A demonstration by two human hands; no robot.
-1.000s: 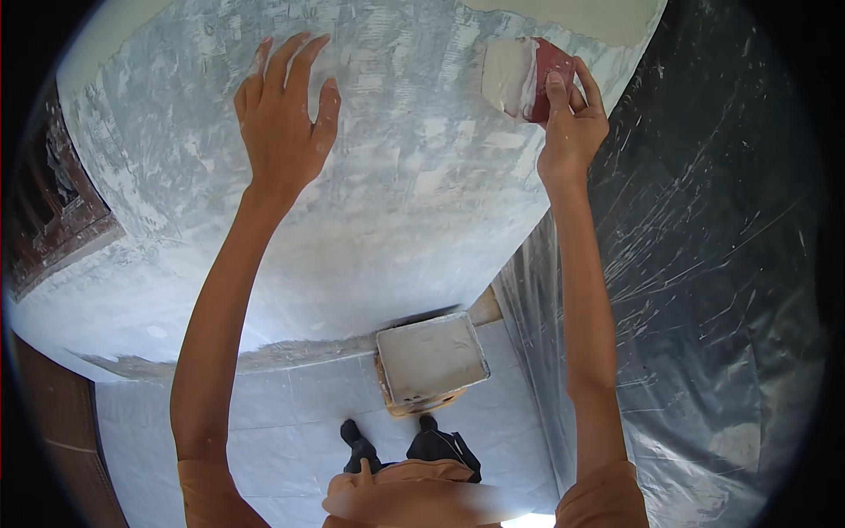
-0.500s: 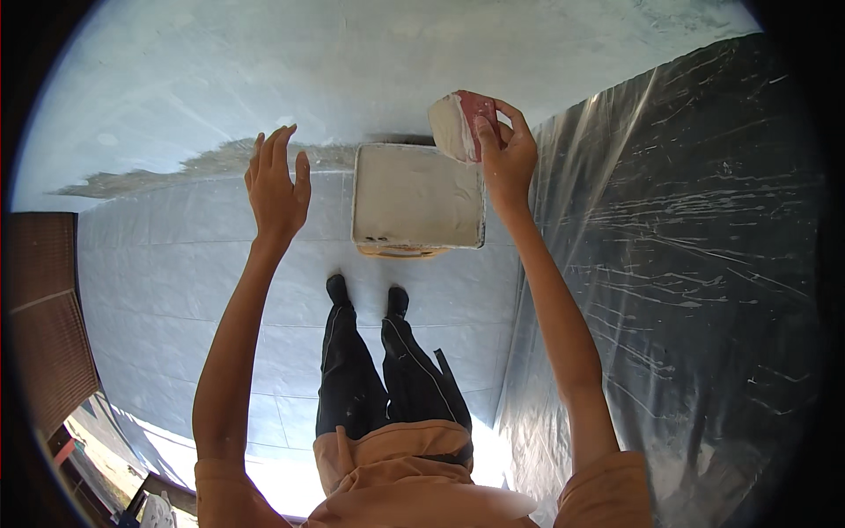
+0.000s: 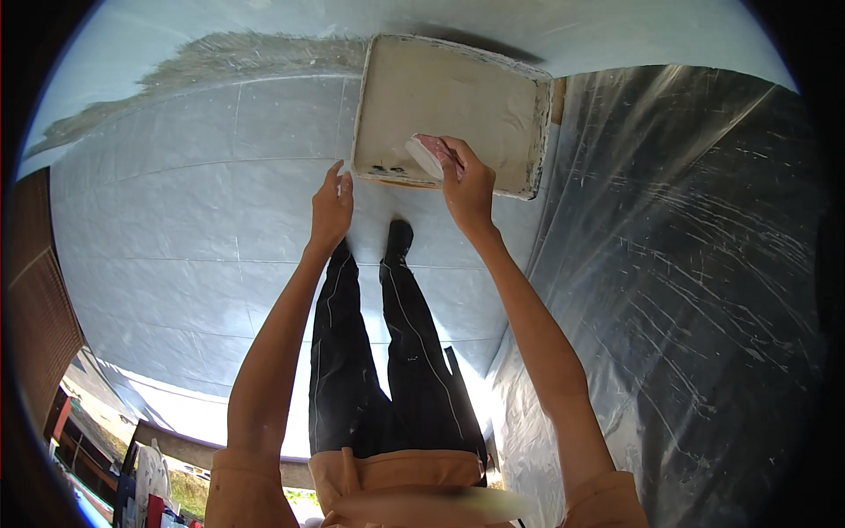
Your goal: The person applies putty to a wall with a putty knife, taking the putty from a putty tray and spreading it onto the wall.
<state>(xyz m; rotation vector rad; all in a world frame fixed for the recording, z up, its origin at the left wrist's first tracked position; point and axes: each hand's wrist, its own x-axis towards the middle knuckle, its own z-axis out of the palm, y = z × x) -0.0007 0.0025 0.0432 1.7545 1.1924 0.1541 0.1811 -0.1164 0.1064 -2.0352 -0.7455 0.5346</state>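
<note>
Head view, looking straight down past my own arms: my right hand [image 3: 466,189] has its fingers closed around a small pink-handled plastering trowel coated in white plaster [image 3: 429,151], its blade lying inside the square, shallow, plaster-smeared mixing tray [image 3: 493,97], close to the tray's near edge and towards its left corner. My left hand [image 3: 332,207] is held flat with the fingers nearly straight and together, gripping nothing; it hangs just beside the tray's near left corner, and whether it touches the rim I cannot tell. The tray sits on the pale tiled floor [image 3: 176,220], its right edge up against the clear crinkled plastic sheeting [image 3: 687,264] that covers everything on my right. To the tray's left the floor lies open as far as a rough grey patch of plaster [image 3: 220,57] along the far edge. Below my hands stand my legs in black trousers [image 3: 387,352], my black shoes [image 3: 399,238] just short of the tray.
</note>
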